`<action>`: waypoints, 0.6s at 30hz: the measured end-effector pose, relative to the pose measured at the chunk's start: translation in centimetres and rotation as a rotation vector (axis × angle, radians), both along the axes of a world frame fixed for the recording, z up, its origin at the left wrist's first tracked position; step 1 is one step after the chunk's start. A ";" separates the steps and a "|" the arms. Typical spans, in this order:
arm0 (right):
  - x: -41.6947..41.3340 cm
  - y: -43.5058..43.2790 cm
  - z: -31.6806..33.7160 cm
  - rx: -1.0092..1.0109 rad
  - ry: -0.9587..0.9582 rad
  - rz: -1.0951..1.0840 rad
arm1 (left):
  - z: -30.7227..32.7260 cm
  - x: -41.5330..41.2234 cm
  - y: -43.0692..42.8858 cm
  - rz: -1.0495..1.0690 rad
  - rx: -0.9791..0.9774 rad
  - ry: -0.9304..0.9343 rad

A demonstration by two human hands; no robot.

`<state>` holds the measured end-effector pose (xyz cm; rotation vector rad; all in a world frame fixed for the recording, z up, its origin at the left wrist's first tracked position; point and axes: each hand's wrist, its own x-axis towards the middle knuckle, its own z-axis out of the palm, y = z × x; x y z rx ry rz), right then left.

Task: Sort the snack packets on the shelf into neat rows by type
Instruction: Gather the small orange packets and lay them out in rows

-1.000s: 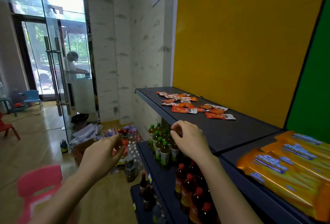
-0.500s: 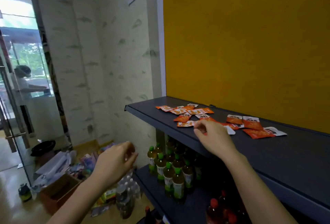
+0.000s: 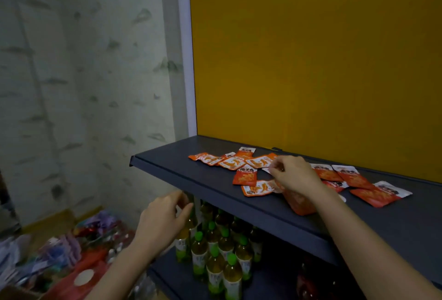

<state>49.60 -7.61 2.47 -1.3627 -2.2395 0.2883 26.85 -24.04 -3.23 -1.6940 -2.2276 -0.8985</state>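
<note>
On shelf (image 3: 191, 175), amid snack packets (image 3: 244, 177) — R hand (image 3: 295, 175), fingers pinching one; L hand (image 3: 162, 218) below edge — fingers loose, empty.

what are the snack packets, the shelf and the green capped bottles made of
The snack packets look like thin plastic film, glossy and printed: they crinkle and catch the light. The shelf is probably painted sheet metal, matte dark grey, with a folded front lip. The bottles seem to be clear plastic, since amber liquid shows through under the green caps.
</note>
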 end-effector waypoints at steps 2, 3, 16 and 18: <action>-1.1 2.6 0.6 -0.003 -0.033 -0.046 | 0.1 -1.4 2.5 -0.029 0.024 -0.003; -1.6 3.9 0.9 -0.010 -0.056 -0.070 | 0.3 -2.1 3.8 -0.048 0.040 -0.005; -5.8 13.7 1.1 -0.242 -0.388 -0.255 | 0.9 -8.3 18.7 0.075 -0.170 0.104; -6.3 14.4 1.1 -0.259 -0.409 -0.271 | 1.0 -8.9 20.6 0.103 -0.197 0.067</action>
